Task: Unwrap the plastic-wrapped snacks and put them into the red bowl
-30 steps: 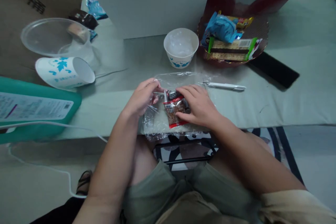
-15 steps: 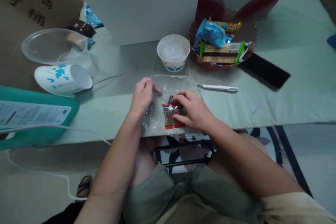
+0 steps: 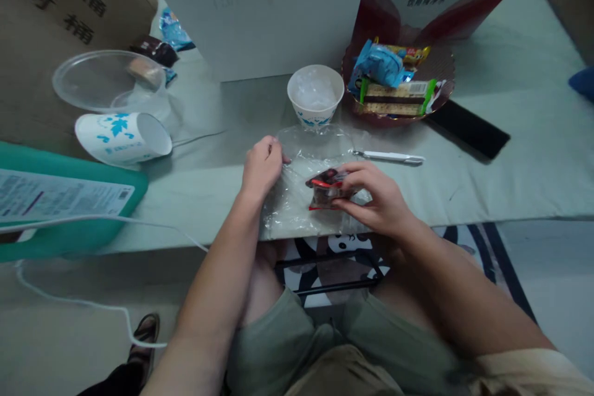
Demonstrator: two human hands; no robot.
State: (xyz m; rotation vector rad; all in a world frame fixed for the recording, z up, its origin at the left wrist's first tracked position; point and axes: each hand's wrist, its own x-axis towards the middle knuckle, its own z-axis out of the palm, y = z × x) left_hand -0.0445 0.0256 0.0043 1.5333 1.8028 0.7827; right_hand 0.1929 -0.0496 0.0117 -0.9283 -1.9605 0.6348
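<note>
A clear plastic bag (image 3: 290,213) lies flat at the table's front edge. My left hand (image 3: 264,164) is closed at the bag's upper left side, its fingertips pinching the film. Over the bag, my right hand (image 3: 375,192) grips a small snack packet (image 3: 322,195) with red edges and a brown middle, between thumb and fingers. A second dark wrapped piece (image 3: 325,176) shows just behind the packet; whether the same hand holds it I cannot tell. Behind the bag stands a paper cup (image 3: 315,114) with crumpled clear plastic inside.
A glass bowl of snacks (image 3: 443,83) sits back right, with a black phone (image 3: 471,130) beside it and a white pen-like cutter (image 3: 392,157) in front. At left are a tipped paper cup (image 3: 118,139), a clear plastic lid (image 3: 69,90), a green jug (image 3: 83,223) and a white cable (image 3: 134,221).
My right hand has lifted and tilted the red-edged packet, which lay flat before. The left hand stays at the bag's side. The whole view has shifted slightly.
</note>
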